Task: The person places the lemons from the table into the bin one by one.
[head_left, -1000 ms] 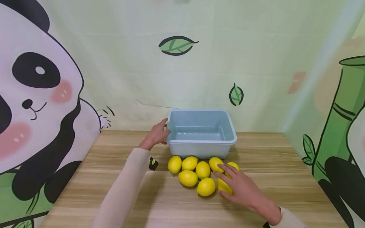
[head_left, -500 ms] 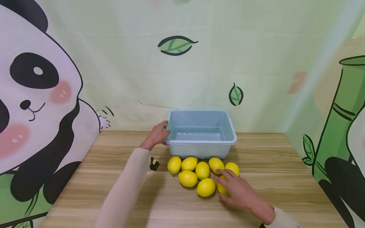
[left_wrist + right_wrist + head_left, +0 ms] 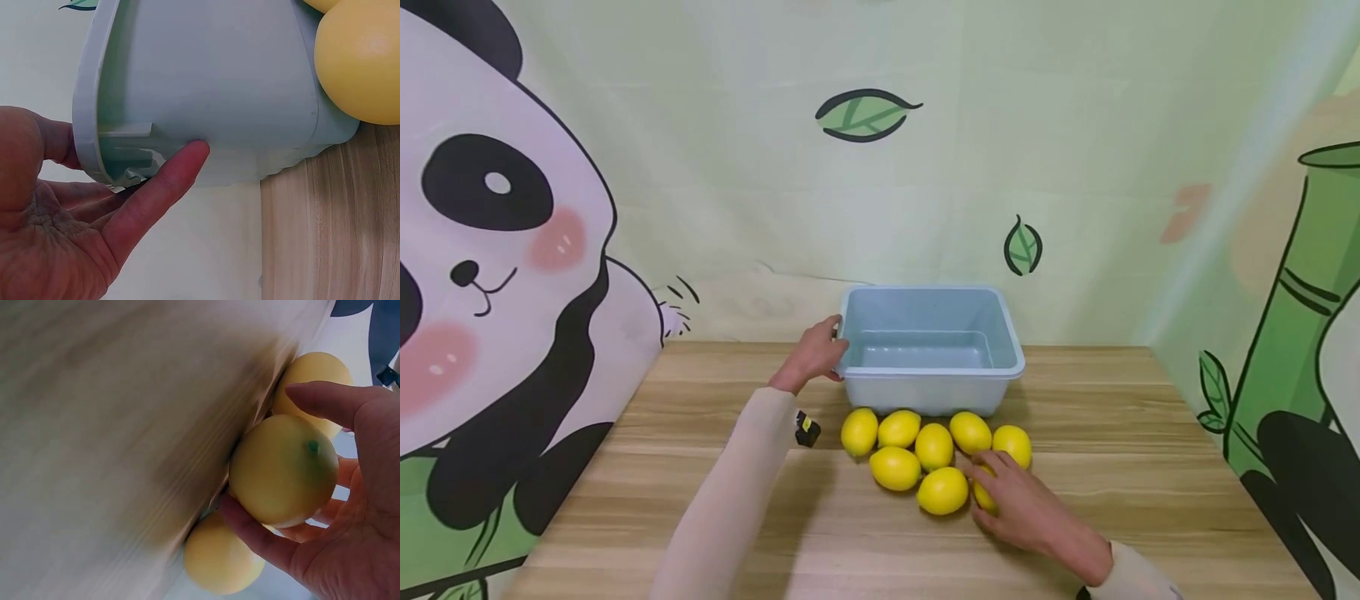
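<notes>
A light blue plastic basin (image 3: 932,392) stands at the back of the table. My left hand (image 3: 815,354) grips its left rim; in the left wrist view one finger (image 3: 169,181) lies along the outer wall and others go behind the rim. Several yellow lemons (image 3: 895,469) lie in front of the basin. At the right of this group, my right hand (image 3: 1018,504) has its fingers curled round one lemon (image 3: 284,469), which rests at the table top. The back of the hand hides most of that lemon in the head view.
Two other lemons, one above (image 3: 315,369) and one below (image 3: 222,556), flank the held one in the right wrist view. Behind the wooden table (image 3: 1150,500) hangs a cloth backdrop (image 3: 737,167) with pandas, leaves and bamboo. The basin sits close to it.
My right hand has come down and slightly left, and its fingers have closed round the front right lemon. The left hand stays on the basin's rim.
</notes>
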Demonstrator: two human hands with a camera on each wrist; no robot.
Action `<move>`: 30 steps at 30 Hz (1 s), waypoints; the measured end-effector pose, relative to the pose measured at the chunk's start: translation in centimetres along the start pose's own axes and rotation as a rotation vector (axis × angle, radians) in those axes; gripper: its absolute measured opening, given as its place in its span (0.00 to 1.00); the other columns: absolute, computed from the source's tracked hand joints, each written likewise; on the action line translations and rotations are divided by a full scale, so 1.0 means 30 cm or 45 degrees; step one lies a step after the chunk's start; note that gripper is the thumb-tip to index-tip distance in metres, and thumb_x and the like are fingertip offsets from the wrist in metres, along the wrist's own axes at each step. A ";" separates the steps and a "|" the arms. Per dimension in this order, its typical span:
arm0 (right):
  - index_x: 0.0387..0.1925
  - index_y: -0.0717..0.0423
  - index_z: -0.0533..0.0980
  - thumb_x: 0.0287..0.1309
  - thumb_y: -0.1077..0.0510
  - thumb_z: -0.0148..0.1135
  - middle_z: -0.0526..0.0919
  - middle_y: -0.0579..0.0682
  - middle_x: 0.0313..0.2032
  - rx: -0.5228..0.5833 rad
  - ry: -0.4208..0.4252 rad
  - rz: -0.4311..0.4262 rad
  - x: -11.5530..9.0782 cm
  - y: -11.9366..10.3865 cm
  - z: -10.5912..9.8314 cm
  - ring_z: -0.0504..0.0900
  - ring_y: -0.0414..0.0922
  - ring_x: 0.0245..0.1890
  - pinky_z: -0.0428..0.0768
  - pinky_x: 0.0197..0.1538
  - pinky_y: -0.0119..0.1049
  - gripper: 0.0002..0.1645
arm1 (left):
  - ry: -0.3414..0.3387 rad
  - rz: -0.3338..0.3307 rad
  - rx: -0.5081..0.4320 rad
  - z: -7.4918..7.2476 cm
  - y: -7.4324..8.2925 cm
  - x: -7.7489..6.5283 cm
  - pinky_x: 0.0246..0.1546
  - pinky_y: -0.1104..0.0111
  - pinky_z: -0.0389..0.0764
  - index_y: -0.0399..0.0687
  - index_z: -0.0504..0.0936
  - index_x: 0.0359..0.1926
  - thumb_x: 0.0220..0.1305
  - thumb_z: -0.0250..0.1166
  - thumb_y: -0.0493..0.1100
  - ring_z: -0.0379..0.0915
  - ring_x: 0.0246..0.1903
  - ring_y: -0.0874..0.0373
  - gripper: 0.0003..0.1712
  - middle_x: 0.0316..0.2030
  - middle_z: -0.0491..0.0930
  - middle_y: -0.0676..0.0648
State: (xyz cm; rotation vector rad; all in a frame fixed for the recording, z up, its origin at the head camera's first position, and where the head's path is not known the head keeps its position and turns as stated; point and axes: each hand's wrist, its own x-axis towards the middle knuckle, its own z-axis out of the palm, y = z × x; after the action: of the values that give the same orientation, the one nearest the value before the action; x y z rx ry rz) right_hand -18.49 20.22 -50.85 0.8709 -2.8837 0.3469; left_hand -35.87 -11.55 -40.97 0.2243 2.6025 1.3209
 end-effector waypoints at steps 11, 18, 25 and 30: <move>0.53 0.52 0.78 0.51 0.55 0.71 0.80 0.55 0.52 -0.034 0.041 -0.012 0.028 0.002 0.030 0.78 0.51 0.47 0.81 0.51 0.48 0.25 | 0.005 -0.002 -0.011 0.001 0.003 -0.003 0.38 0.52 0.87 0.40 0.48 0.76 0.70 0.48 0.42 0.72 0.59 0.35 0.37 0.71 0.59 0.30; 0.48 0.51 0.80 0.50 0.55 0.71 0.80 0.51 0.48 -0.061 0.016 -0.029 0.034 0.004 0.031 0.78 0.49 0.45 0.81 0.49 0.45 0.21 | 0.002 -0.001 -0.021 0.004 0.001 -0.001 0.34 0.57 0.88 0.40 0.48 0.76 0.70 0.48 0.42 0.72 0.59 0.35 0.37 0.71 0.59 0.30; 0.44 0.50 0.80 0.49 0.56 0.71 0.79 0.48 0.45 -0.037 0.060 -0.036 0.046 -0.009 -0.018 0.78 0.46 0.43 0.82 0.47 0.43 0.18 | 0.004 0.001 -0.018 0.004 -0.001 0.002 0.38 0.53 0.87 0.40 0.48 0.76 0.71 0.48 0.42 0.72 0.59 0.35 0.37 0.71 0.59 0.30; 0.43 0.51 0.80 0.48 0.56 0.71 0.79 0.47 0.46 -0.040 0.094 -0.046 0.062 -0.018 -0.073 0.78 0.46 0.44 0.82 0.47 0.42 0.18 | 0.006 0.007 -0.006 0.001 -0.006 0.008 0.31 0.59 0.88 0.40 0.49 0.76 0.71 0.48 0.42 0.73 0.58 0.35 0.36 0.70 0.60 0.30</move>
State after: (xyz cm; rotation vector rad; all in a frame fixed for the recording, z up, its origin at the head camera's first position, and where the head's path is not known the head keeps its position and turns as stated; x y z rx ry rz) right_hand -19.64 19.34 -48.33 0.8844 -2.7946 0.3229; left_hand -36.10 -11.58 -41.16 0.2280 2.6047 1.3306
